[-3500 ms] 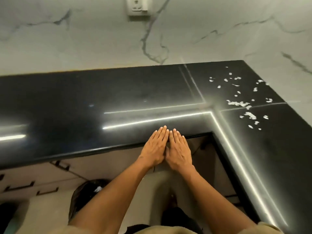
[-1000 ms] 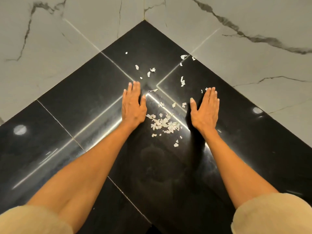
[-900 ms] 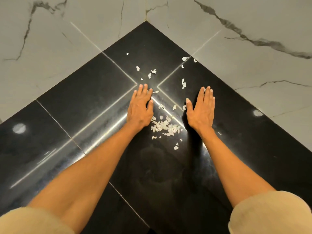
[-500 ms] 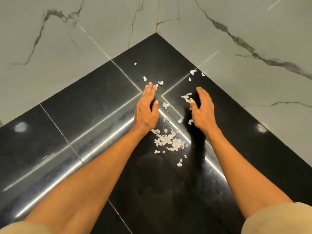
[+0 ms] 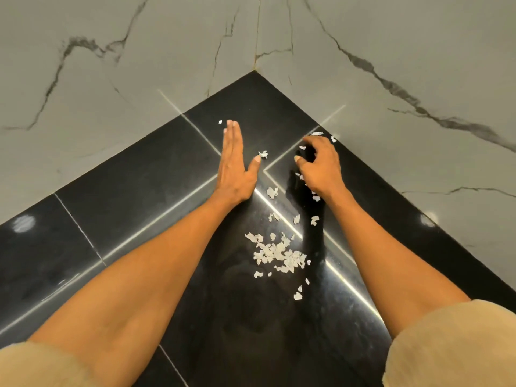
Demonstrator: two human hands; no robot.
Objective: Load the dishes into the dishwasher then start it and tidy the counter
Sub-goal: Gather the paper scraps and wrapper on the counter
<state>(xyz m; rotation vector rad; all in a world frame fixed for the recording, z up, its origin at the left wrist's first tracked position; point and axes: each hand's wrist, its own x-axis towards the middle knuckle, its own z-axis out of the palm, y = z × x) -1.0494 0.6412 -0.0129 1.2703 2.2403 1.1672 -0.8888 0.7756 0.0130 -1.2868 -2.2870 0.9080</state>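
Black polished stone fills my view, the corner of the counter [image 5: 134, 191] running up to where two grey-veined marble wall panels [image 5: 111, 65] meet; I see my left hand [image 5: 234, 169] set on edge on the stone, fingers straight and pressed together, thumb spread out toward the right, holding nothing; my right hand [image 5: 321, 166] sits further right near the wall, its fingers curled down like a claw over a few white scraps, and I cannot tell whether any scrap is actually pinched; the main heap of torn white scraps [image 5: 279, 255] lies on the counter between my two forearms, nearer to me than both hands; looser bits [image 5: 272, 192] trail from that heap up toward the gap between the hands, one crumpled piece [image 5: 263, 154] just beside the left thumb tip, a few more at the right fingertips close to the wall; beige sleeves [image 5: 452, 344] cover both upper arms at the bottom corners.
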